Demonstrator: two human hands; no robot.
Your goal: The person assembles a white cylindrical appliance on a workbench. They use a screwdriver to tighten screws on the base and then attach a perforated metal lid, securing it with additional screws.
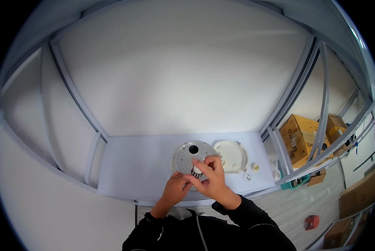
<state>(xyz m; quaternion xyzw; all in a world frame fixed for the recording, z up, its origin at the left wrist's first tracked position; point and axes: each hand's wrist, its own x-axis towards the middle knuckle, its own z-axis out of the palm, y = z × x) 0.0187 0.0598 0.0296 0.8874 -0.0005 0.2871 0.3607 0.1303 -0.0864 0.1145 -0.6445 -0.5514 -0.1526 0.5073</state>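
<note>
A round silver metal disc [183,155] with a pattern of small marks lies on the white table, a dark round spot [193,149] near its far edge. Above the disc's near part, my right hand [214,180] is closed, its thumb and fingers around a small white cylinder with black stripes [197,171]. My left hand [175,191] is close beside it on the left. Its fingers are bent together near my right thumb, and what they pinch, if anything, is hidden. Just right of the disc sits a round white plastic housing [232,155].
Right of the housing lie a small cream-coloured round part [255,167] and a small white disc with holes [247,177]. Grey frame posts [288,94] stand at the table's sides. Cardboard boxes [302,138], a teal basket [291,184] and a red object [311,222] are off to the right.
</note>
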